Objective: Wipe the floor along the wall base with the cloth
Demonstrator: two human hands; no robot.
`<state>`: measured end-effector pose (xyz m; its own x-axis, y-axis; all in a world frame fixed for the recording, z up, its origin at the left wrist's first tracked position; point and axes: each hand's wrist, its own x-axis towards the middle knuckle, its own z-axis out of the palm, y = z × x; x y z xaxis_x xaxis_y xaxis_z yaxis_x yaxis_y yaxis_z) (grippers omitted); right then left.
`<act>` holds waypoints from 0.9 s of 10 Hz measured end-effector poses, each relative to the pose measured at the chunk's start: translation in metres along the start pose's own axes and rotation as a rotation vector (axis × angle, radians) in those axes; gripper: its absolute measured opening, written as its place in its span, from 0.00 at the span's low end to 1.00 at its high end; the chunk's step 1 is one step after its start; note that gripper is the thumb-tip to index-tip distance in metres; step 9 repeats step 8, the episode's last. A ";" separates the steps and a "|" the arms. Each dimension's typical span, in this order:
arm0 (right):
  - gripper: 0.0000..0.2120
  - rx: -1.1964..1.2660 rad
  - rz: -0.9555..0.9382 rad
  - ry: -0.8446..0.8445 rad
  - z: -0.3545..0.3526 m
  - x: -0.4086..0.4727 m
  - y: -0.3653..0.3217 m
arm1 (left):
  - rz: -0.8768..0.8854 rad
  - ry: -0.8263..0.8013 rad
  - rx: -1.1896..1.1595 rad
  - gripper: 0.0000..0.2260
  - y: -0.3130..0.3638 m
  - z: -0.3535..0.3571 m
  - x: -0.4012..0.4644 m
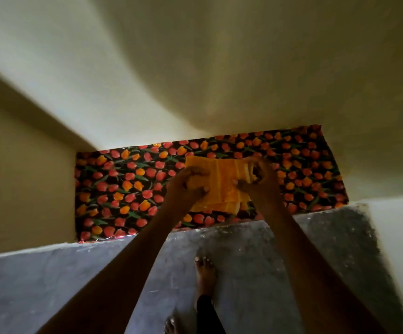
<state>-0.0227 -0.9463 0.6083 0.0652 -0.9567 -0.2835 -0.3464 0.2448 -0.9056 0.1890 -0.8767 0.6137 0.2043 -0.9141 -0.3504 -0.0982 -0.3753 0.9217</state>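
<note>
A folded orange-yellow cloth lies on a shelf lined with a tulip-patterned sheet, set in a wall recess. My left hand grips the cloth's left edge. My right hand grips its right edge, fingers curled around the fold. Both arms reach forward from the bottom of the view. The grey floor lies below, meeting the cream wall along a pale line.
My bare feet stand on the grey floor just below the shelf. Cream walls enclose the recess on the left, top and right. A white wall edge runs down the right side.
</note>
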 end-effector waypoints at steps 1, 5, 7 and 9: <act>0.22 -0.153 -0.033 0.003 0.016 0.040 0.020 | -0.036 -0.073 0.165 0.26 -0.024 0.001 0.032; 0.12 -0.815 -0.432 -0.010 0.048 0.041 0.054 | 0.165 0.003 0.912 0.30 -0.057 0.006 0.051; 0.16 -0.493 -0.357 0.021 0.039 0.006 0.013 | 0.044 0.068 0.359 0.20 -0.002 -0.002 0.030; 0.10 -0.197 -0.336 0.162 0.034 -0.042 -0.038 | 0.140 0.127 0.082 0.13 0.038 -0.009 -0.009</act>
